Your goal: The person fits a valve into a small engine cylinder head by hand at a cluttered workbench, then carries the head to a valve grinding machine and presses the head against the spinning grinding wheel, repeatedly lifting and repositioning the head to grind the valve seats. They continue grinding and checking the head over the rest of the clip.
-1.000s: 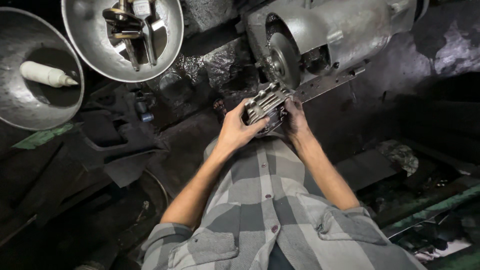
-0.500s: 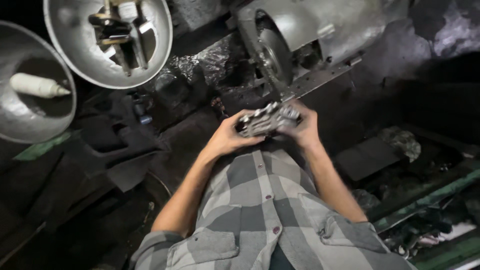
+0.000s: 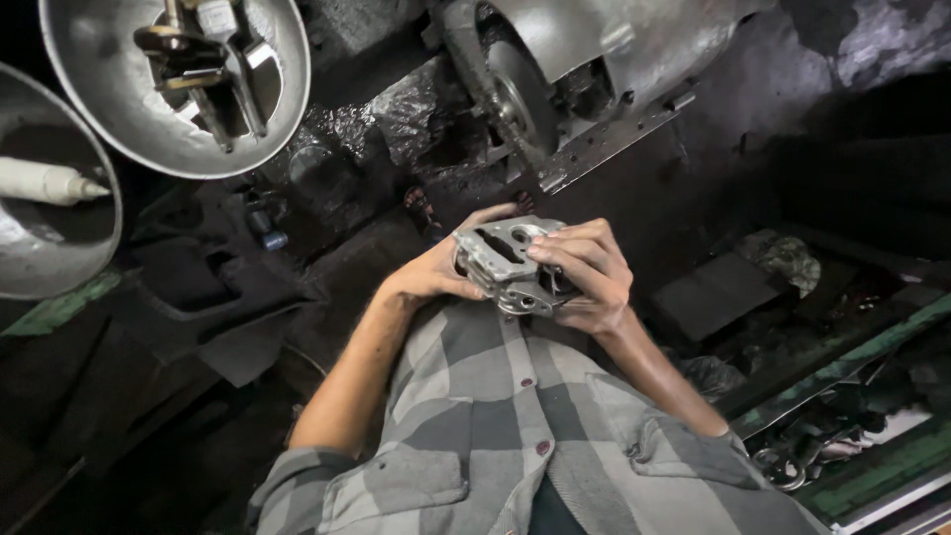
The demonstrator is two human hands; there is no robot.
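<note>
While gripping a cast metal housing (image 3: 510, 266) near the chest, steadying it between both hands. Left hand (image 3: 436, 272) clasping its left edge, right hand (image 3: 584, 272) curling fingers (image 3: 565, 250) over the top, tilting its face upward.

I see a grey-and-white checked shirt (image 3: 515, 436), buttoned down the front with dark red buttons (image 3: 542, 448), chest pockets both sides, sleeves rolled above the elbows.

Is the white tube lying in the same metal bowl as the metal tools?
No: the white tube lies in the left bowl, while the metal tools sit in the other bowl.
</note>
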